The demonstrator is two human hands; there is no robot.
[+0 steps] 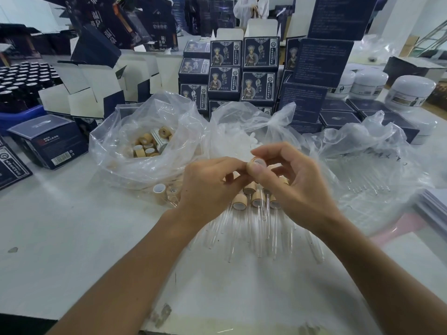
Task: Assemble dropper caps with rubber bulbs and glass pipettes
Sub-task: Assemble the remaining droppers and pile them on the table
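From the head view, both hands meet above the middle of a white table [72,238]. The right hand [290,184] has its thumb and forefinger curled round a tan dropper cap [254,163], pinching it at the sides; the cap's white-lined opening faces up and slightly toward the camera. The other right fingers are loosely bent and hold nothing. The left hand [208,187] comes in from the left with its fingers curled, and its fingertips touch the same cap on its left side; whether they also hold a rubber bulb there cannot be told, since the fingers hide that spot.

The held cap hangs directly above a cluster of finished droppers [251,209], tan caps with glass pipettes pointing toward the camera, lying on the table just under and between the two wrists.

Behind the left hand, an open clear plastic bag [145,141] holds loose tan caps. Straight beyond the hands, a second plastic bag [242,131] holds small white pieces, blurred. To the right of the right hand, a third clear bag [367,170] holds glass pipettes lying in rows.

Farther back stand stacks of dark blue printed boxes [242,68], open white-lined cartons [96,88] at the left, and white jars [411,90] at the right.
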